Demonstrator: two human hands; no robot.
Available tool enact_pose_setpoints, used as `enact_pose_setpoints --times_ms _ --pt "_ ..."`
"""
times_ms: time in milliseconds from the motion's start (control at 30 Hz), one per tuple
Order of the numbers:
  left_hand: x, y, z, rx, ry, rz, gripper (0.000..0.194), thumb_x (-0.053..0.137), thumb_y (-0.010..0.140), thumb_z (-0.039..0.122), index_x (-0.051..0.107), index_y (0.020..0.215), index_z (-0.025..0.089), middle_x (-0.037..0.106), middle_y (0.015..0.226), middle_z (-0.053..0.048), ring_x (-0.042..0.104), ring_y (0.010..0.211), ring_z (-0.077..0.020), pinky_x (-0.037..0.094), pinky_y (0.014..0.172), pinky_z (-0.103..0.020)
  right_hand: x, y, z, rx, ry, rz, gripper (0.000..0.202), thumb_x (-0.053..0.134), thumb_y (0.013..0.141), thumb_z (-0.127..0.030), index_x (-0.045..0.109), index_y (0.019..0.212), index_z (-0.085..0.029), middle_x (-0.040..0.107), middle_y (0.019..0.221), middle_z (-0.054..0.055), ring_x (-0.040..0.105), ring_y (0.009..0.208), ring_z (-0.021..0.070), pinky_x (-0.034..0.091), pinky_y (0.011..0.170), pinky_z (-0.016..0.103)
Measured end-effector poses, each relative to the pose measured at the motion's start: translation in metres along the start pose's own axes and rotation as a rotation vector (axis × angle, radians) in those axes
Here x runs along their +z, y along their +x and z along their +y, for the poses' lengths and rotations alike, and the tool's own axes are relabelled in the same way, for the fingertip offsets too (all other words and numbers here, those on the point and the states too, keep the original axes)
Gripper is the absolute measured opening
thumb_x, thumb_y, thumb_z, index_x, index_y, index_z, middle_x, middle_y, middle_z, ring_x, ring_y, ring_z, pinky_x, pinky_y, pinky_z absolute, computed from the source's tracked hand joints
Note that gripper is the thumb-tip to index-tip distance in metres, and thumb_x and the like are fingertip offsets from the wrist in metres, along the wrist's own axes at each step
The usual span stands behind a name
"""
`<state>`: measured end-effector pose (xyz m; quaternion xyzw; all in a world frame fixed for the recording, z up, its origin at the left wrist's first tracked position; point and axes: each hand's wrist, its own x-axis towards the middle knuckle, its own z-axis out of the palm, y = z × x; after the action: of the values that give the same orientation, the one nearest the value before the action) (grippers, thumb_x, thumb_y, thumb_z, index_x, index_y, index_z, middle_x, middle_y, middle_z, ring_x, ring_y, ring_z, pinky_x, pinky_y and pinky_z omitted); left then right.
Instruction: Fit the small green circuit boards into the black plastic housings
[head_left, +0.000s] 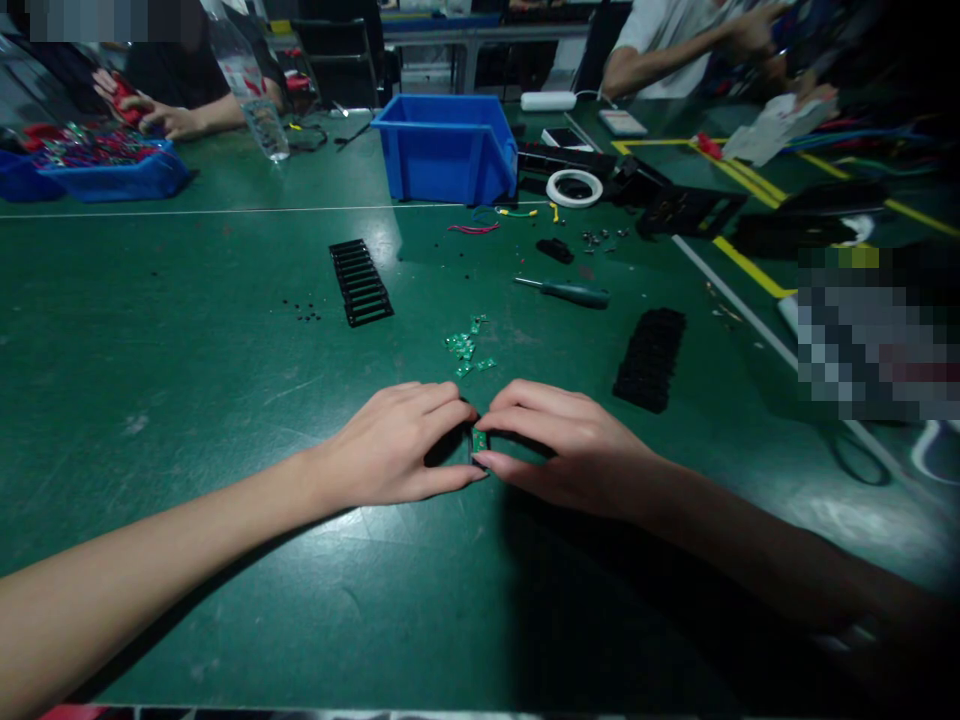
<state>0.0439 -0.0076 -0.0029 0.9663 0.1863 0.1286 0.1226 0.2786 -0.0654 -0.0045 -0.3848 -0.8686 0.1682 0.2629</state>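
Near the middle of the green table, my left hand (405, 440) and my right hand (574, 440) meet at a small green circuit board (479, 440) on a dark narrow piece. My left thumb and fingers close on the dark piece from the left. From the right, my right thumb and fingers pinch the board. Just beyond the hands lies a small pile of green boards (461, 347). A black slotted frame (361, 283) lies farther left, and a stack of black parts (651, 358) lies to the right.
Beyond the hands are a green screwdriver (564, 292), a blue bin (446, 150), a white ring (574, 188) and loose screws (600, 239). A plastic bottle (259, 110) stands back left near a blue tray of parts (124, 172). Two people sit across the table (187, 330).
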Motion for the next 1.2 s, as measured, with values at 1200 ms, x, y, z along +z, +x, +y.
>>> enact_pose_setpoints --times_ms 1200 --pt "0.0004 -0.0003 0.0001 -0.001 -0.005 0.003 0.045 0.051 0.097 0.054 0.059 0.116 0.015 0.063 0.095 -0.007 0.061 0.089 -0.0205 0.045 0.075 -0.032 -0.0012 -0.0004 -0.0024 0.053 0.033 0.004 0.025 0.066 0.093 -0.035 0.068 0.111 -0.018 0.068 0.101 0.01 0.064 0.088 0.0211 0.053 0.077 0.033"
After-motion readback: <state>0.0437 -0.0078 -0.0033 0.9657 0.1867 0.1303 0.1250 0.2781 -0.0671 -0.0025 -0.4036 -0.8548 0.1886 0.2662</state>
